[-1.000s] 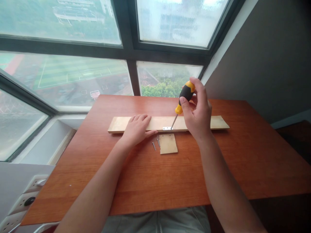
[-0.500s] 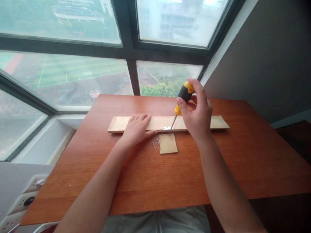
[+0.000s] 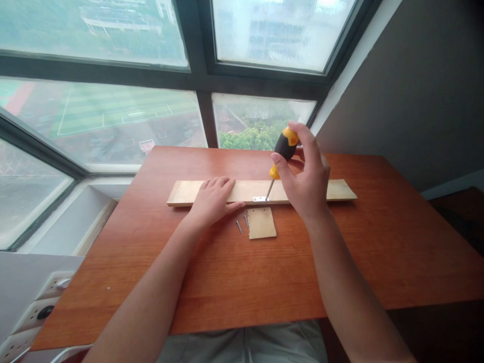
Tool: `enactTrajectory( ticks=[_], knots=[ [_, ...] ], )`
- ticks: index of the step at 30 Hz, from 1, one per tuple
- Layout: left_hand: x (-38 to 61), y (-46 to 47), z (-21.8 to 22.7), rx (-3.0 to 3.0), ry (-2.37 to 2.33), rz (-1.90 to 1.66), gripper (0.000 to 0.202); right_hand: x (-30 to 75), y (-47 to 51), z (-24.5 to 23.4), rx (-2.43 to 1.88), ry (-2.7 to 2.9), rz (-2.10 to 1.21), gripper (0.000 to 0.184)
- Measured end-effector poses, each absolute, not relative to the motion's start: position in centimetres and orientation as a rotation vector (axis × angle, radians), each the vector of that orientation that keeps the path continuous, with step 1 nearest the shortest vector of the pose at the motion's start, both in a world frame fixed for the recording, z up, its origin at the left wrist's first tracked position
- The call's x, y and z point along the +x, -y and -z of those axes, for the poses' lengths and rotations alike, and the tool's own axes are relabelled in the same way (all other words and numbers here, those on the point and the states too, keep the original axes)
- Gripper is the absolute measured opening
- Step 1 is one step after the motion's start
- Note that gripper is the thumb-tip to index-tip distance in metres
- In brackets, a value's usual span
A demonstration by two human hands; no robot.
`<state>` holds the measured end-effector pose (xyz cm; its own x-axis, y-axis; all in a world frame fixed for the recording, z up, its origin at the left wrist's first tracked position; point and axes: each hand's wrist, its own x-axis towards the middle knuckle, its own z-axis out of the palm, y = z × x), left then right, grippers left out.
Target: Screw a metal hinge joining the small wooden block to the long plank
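Observation:
A long pale wooden board [image 3: 245,190] lies across the table. My left hand [image 3: 212,201] rests flat on its left half, fingers spread, thumb along the front edge. In my right hand [image 3: 308,176] is a black and yellow screwdriver [image 3: 285,145], gripped round its handle and tilted. Its tip meets the right end of a small metal hinge [image 3: 259,199] at the board's front edge. In front of the hinge lies a small square wooden piece [image 3: 262,223] with little holes along its far side. Two screws [image 3: 239,227] lie just left of that piece.
The reddish-brown wooden table [image 3: 242,282] stands against large windows with dark frames [image 3: 206,75]. A grey wall [image 3: 412,85] rises on the right. Power sockets [image 3: 38,315] sit at the lower left, beside the table's edge.
The screwdriver handle has leaned slightly left, with my right thumb and fingers shifting along with it. Its tip stays on the hinge. My left hand and the board have not visibly moved.

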<state>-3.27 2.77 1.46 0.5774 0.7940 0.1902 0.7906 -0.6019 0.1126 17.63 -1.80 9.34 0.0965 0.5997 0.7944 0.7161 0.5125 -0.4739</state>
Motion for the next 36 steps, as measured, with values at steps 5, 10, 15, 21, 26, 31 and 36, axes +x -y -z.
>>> enactTrajectory(
  ticks=[5,10,15,21,26,31,36],
  knots=[
    [-3.3,-2.8,-1.4,2.765,-1.393,-0.348,0.060,17.8,1.8,-9.4,-1.180,1.572,0.086,0.044],
    [-3.3,-2.8,-1.3,2.747,-1.390,-0.359,0.061,17.9,1.8,-9.3,-1.173,1.570,0.066,0.044],
    [-3.4,-2.9,-1.3,2.763,-1.384,-0.352,0.062,17.9,1.7,-9.3,-1.171,1.575,0.021,0.043],
    [-3.3,-2.9,-1.3,2.777,-1.402,-0.332,0.061,18.0,1.6,-9.2,-1.149,1.538,0.047,0.040],
    [-3.4,-2.9,-1.2,2.768,-1.386,-0.350,0.061,18.2,1.1,-8.7,-1.132,1.515,0.066,0.038],
    [-3.5,-2.9,-1.1,2.748,-1.390,-0.355,0.060,18.5,0.5,-8.1,-1.119,1.556,-0.027,0.042],
    [-3.5,-2.9,-1.1,2.746,-1.385,-0.355,0.061,18.4,0.7,-8.4,-1.133,1.524,0.027,0.040]
  ],
)
